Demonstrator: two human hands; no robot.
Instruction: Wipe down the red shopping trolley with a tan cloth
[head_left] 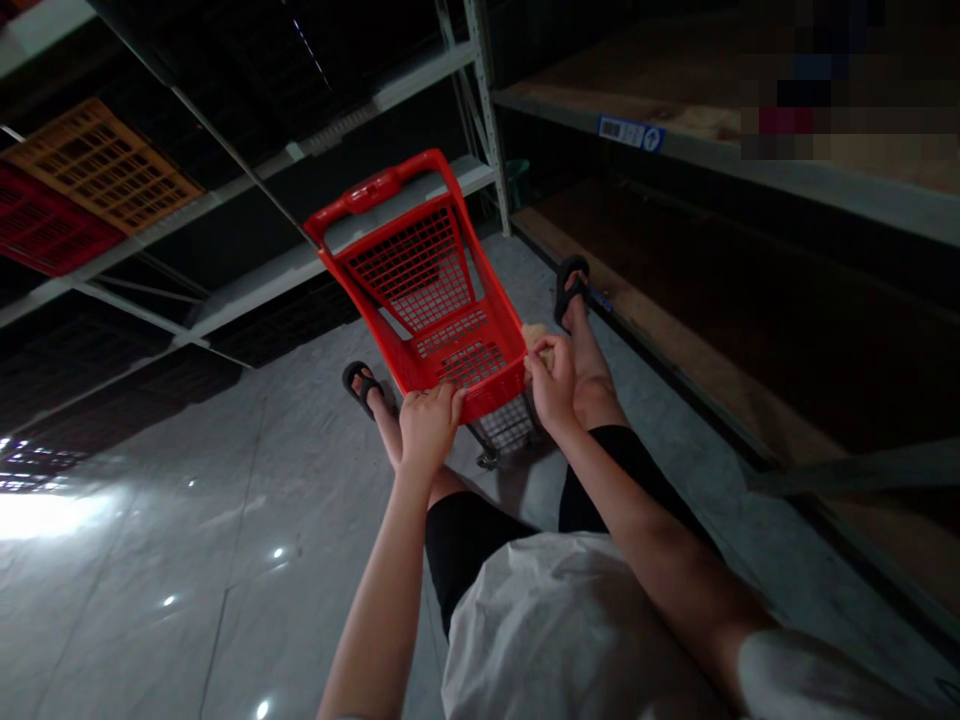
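Note:
A red plastic shopping cart (pixel 469 345) stands between my spread feet, its near end toward me and its handle (pixel 373 192) at the far side. My left hand (pixel 430 422) is closed over the near left corner of the basket rim. At the near right corner my right hand (pixel 553 388) pinches a crumpled tan piece (pixel 533 332), probably cloth, against the rim. The fingers partly cover that piece. No goods show inside the basket.
Metal racks stand close on both sides. An orange crate (pixel 105 165) and a red crate (pixel 52 220) sit on the left rack. A blue-and-white label (pixel 631 133) marks the right shelf edge. Grey concrete floor (pixel 300 540) extends to the left.

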